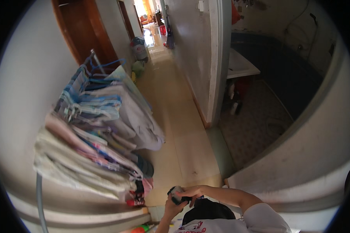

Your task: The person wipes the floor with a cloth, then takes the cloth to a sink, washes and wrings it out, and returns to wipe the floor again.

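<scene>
Near the bottom of the head view, both hands are close together in front of the body. My left hand (172, 208) is wrapped around a small dark-and-pale object (176, 195) whose kind cannot be told. From the right, my right hand (193, 192) lies over the same object, fingers bent onto its side. The palms and part of the object are hidden. Left of the hands hangs a rack of clothes (84, 166) on blue and pale hangers (99, 103).
A tiled corridor floor (178, 122) runs ahead between walls. At right a doorway opens on a bathroom with a white washbasin (243, 64) and a dark bathtub (280, 67). A brown door (83, 29) stands at left; a filled bag (139, 49) sits farther along.
</scene>
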### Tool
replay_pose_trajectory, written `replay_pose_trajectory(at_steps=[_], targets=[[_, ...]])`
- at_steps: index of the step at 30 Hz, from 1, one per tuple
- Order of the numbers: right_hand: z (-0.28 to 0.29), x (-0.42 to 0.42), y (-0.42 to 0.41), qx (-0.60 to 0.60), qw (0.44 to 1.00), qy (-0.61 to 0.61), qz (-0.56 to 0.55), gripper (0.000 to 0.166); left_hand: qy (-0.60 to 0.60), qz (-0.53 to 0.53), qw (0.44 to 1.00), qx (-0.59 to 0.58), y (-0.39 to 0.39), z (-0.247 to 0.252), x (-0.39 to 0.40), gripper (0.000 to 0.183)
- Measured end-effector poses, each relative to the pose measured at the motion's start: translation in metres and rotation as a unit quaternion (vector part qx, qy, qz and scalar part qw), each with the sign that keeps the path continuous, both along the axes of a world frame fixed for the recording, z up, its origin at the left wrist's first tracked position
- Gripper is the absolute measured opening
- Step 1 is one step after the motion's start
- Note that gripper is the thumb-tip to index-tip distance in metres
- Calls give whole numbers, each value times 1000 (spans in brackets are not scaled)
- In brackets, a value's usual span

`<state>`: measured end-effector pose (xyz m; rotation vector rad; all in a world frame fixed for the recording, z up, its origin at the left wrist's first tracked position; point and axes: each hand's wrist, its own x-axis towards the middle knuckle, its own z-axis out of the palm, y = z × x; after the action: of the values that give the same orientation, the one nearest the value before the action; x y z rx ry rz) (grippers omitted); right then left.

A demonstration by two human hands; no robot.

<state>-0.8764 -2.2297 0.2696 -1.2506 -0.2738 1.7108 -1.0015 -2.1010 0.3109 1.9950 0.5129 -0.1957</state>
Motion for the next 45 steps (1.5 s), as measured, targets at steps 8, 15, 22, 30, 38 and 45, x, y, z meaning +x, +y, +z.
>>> replay_pose_trajectory(at_steps=[8, 15, 22, 30, 38, 45], targets=[[38, 236, 29, -9, 892, 67, -447, 31, -221, -65, 972, 43, 28, 54, 234, 82], [56, 494, -1, 209, 786, 113, -571, 33, -176, -134, 964, 147, 122, 47, 452, 43], [-17, 673, -46, 60, 778, 196, -594, 30, 64, -359, 904, 223, 189, 63, 680, 61], [-142, 823, -20, -300, 661, 364, -584, 31, -26, -35, 998, -36, 306, -121, 947, 43], [-134, 1096, 111, -348, 794, 53, -495, 22, 359, 71, 923, 117, 436, -145, 916, 40], [-124, 1347, 198, -250, 856, -25, -452, 45, 323, 132, 936, 41, 502, -147, 1154, 37]])
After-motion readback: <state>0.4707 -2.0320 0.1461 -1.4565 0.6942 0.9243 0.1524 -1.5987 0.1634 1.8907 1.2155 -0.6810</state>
